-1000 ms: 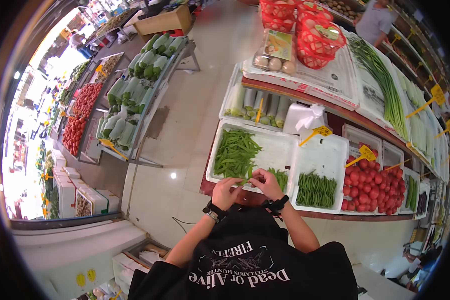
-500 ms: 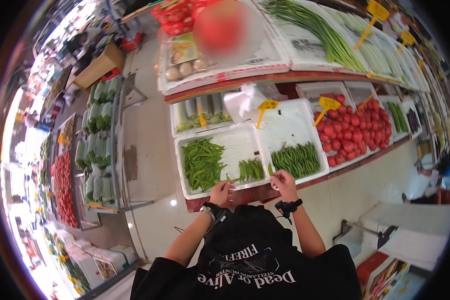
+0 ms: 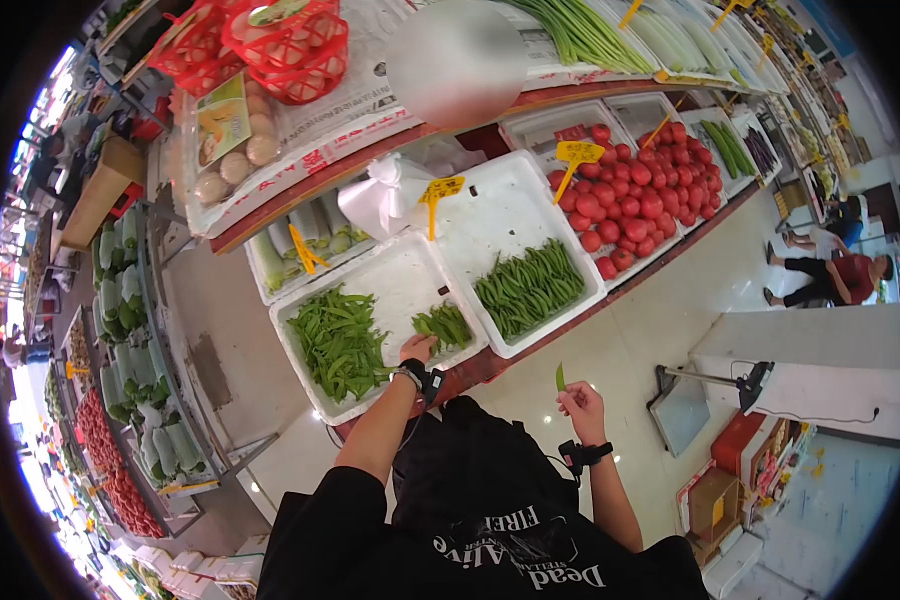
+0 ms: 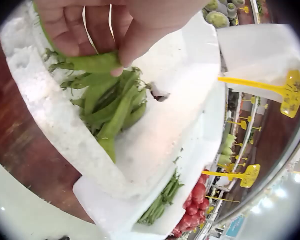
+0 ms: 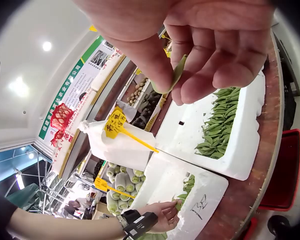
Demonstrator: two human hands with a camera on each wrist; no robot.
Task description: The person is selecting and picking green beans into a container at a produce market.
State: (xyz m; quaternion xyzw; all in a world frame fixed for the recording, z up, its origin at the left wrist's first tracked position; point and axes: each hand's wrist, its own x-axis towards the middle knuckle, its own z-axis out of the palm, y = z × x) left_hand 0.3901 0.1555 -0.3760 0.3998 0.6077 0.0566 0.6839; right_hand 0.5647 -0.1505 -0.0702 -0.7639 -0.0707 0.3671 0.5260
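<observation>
My left hand (image 3: pixel 418 348) pinches a flat green pea pod (image 4: pixel 92 63) between thumb and fingers, right over a small neat pile of pods (image 4: pixel 112 105). That pile lies in the front right corner of a white foam box (image 3: pixel 400 268). A larger loose heap of pea pods (image 3: pixel 338 340) fills the left side of the same box. Off to the right, beyond the counter's front edge, my right hand (image 3: pixel 582 403) holds up another pea pod (image 5: pixel 177 74), gripped between thumb and index finger.
The neighbouring foam box (image 3: pixel 500 200) holds rows of slim green vegetables (image 3: pixel 530 290), with tomatoes (image 3: pixel 635 200) to their right. Yellow price tags (image 3: pixel 440 190) and a white plastic bag (image 3: pixel 380 195) stand behind. An upper shelf edge (image 3: pixel 370 165) overhangs the boxes.
Both hands were together at the box's front edge, then parted. My left hand has moved over to the small pile; my right has swung right, away from the boxes, with a pod. The head view has turned right.
</observation>
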